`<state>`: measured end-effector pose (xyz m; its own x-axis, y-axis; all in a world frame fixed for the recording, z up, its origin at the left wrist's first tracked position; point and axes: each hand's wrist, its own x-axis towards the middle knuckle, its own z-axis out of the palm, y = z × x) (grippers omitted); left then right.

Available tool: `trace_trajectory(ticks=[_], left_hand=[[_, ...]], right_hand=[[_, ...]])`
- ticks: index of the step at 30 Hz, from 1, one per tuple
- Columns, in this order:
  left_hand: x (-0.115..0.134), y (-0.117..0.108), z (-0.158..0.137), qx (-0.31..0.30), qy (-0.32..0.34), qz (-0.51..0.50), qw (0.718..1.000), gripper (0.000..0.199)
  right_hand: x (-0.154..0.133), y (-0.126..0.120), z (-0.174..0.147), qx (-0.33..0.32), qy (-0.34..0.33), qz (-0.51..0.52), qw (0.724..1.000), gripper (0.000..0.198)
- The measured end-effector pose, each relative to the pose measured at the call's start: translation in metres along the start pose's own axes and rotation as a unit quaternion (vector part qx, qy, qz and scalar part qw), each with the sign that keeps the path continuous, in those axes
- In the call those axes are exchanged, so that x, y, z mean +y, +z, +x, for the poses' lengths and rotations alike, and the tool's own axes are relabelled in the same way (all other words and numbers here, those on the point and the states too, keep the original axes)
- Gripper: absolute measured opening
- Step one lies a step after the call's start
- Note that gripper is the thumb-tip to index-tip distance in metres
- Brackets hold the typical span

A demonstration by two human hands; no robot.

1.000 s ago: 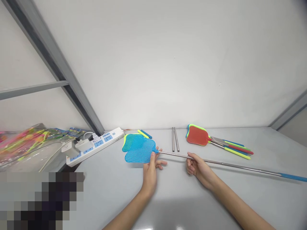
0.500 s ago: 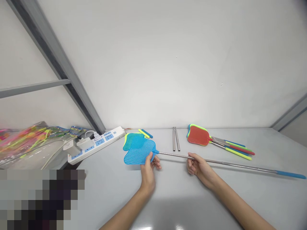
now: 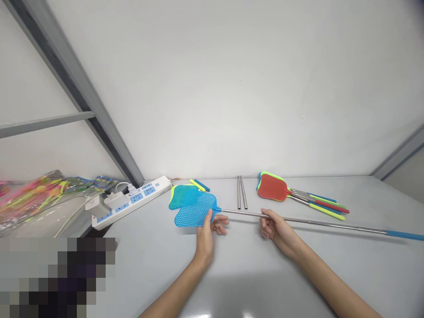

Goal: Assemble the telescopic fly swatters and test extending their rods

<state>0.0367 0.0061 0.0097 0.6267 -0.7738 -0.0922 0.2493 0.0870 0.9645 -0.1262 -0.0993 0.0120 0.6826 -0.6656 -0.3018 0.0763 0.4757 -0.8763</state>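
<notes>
- Pinching the blue swatter (image 3: pixel 194 213) by its head (image 3: pixel 200 204): left hand (image 3: pixel 206 236)
- Gripping its shaft (image 3: pixel 309 221): right hand (image 3: pixel 278 227)
- Blue swatter: over the table (image 3: pixel 238 260), handle (image 3: pixel 404 235) toward right edge
- Near the back edge: tubes (image 3: pixel 239 194), red swatter (image 3: pixel 272 188)
- Along the left edge: power strip (image 3: pixel 127 211)

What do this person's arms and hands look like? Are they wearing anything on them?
The left hand and right hand are ungloved. Both forearms are bare up to the picture's bottom edge, with no sleeves in view. I see no watch, bracelet, cable or marking; rings cannot be ruled out on hidden fingers.
</notes>
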Motion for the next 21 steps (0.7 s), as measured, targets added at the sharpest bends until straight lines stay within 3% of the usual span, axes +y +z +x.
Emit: trace_trajectory(ticks=[14, 21], left_hand=[[-0.0068, -0.0043, 0.0023, 0.033, 0.065, 0.023, 0.997, 0.037], [-0.0038, -0.0011, 0.0003, 0.049, 0.059, 0.022, 0.997, 0.038]], right_hand=[[0.0066, -0.0023, 0.0038, -0.008, 0.01, -0.003, 1.0, 0.04], [0.0033, 0.0002, 0.0019, -0.019, 0.023, 0.027, 0.999, 0.04]])
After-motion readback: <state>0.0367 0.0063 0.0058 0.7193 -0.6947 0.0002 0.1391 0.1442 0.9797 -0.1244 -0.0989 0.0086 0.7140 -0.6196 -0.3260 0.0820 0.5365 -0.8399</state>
